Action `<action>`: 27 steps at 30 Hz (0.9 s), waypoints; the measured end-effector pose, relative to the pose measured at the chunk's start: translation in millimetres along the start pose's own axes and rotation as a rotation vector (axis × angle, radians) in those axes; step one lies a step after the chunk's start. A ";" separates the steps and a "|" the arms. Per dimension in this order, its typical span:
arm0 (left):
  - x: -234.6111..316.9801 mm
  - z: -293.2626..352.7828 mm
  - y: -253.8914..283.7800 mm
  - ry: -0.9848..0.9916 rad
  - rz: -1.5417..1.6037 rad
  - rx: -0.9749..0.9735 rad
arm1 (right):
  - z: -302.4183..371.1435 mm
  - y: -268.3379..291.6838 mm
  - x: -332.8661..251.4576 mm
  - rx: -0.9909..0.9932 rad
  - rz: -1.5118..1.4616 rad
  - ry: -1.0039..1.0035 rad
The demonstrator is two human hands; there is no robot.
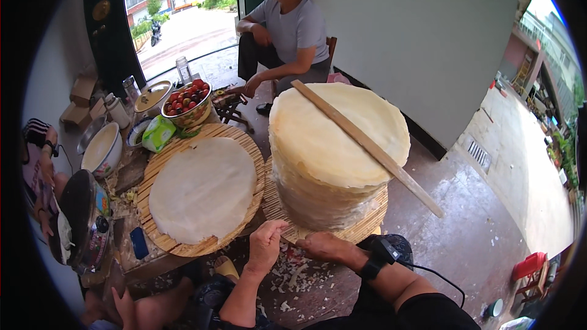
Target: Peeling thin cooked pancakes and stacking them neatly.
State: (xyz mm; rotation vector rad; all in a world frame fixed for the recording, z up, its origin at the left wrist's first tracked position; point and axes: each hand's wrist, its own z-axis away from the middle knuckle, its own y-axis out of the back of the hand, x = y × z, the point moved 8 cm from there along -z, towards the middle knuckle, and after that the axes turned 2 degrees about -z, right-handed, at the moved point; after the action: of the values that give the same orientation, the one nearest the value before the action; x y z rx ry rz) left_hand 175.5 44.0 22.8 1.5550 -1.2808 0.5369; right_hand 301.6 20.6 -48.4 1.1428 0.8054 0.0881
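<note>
A tall stack of thin round flatbreads (327, 192) stands before me on a slatted round board (370, 217). Across its top lies a long flat wooden stick (367, 146), its near end jutting past the rim. Just in front of the stack's base, my left hand (265, 245) is closed with its fingers pinched together, pointing right. My right hand (329, 247), a strap on its wrist, is curled closed a little way off. Whatever either hand may hold is too small or hidden. To the left, one pale flatbread (202, 189) covers most of another slatted board (148, 211).
At left are a round black griddle (79, 208), a white basin (104, 150), a bowl of red fruit (188, 105) and a phone (139, 242). A person (296, 30) sits behind; another person's arm (46, 162) reaches the griddle. Scraps (299, 281) litter the floor.
</note>
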 end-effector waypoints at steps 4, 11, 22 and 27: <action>-1.4 3.9 0.4 0.010 0.010 -0.002 | 5.8 -3.1 2.6 -0.034 -0.005 -0.042; 0.5 4.0 -1.5 0.025 0.055 0.002 | 7.1 -13.6 13.8 -0.052 0.063 -0.088; 2.9 -8.9 -12.4 0.000 0.015 -0.011 | 7.3 -19.1 18.6 -0.033 0.070 -0.066; 1.2 -8.5 -14.1 0.002 0.016 -0.033 | 10.1 -15.6 12.9 0.005 0.071 -0.032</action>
State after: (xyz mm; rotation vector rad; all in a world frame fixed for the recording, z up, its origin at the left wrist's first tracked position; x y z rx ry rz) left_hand 190.8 50.0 21.3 1.5181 -1.2956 0.5251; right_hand 311.9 11.7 -66.4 1.1751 0.7371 0.1259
